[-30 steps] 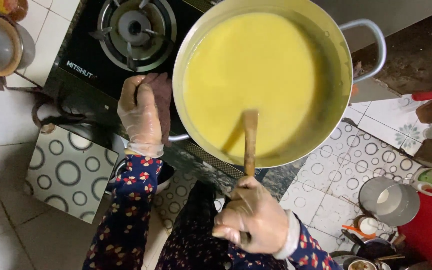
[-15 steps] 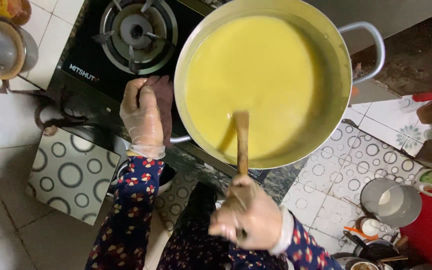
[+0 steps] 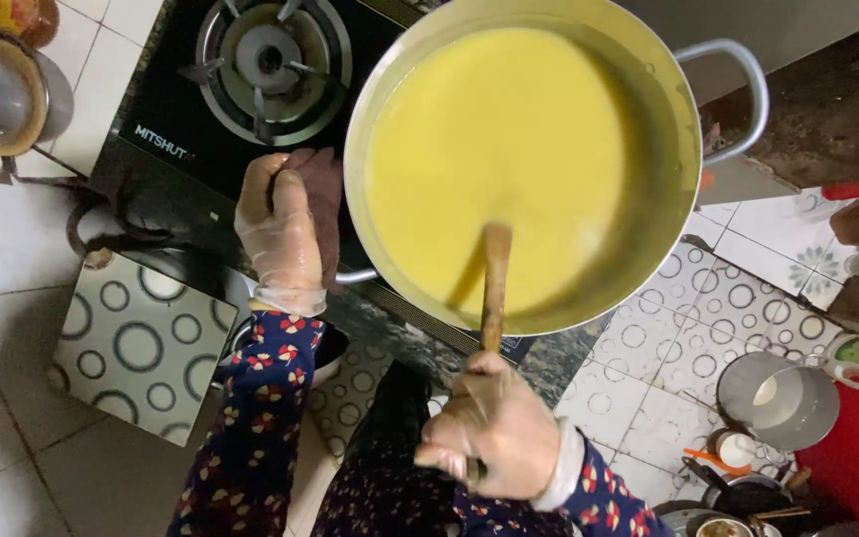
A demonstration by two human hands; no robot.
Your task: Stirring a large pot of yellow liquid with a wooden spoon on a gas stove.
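We see a large round metal pot [image 3: 683,189] with looped side handles sitting on the far right part of a black gas stove, filled nearly to the brim with smooth, opaque yellow liquid [image 3: 499,149]. A long wooden stirring stick [image 3: 494,288] stands tilted in the liquid at the pot's near edge, its handle leaning toward us over the rim.

Both hands wore thin, see-through plastic gloves, the left hand [image 3: 280,234] and the right hand [image 3: 494,428]. The sleeves were dark blue with little red and white flowers. A white cuff peeked out at the right wrist.
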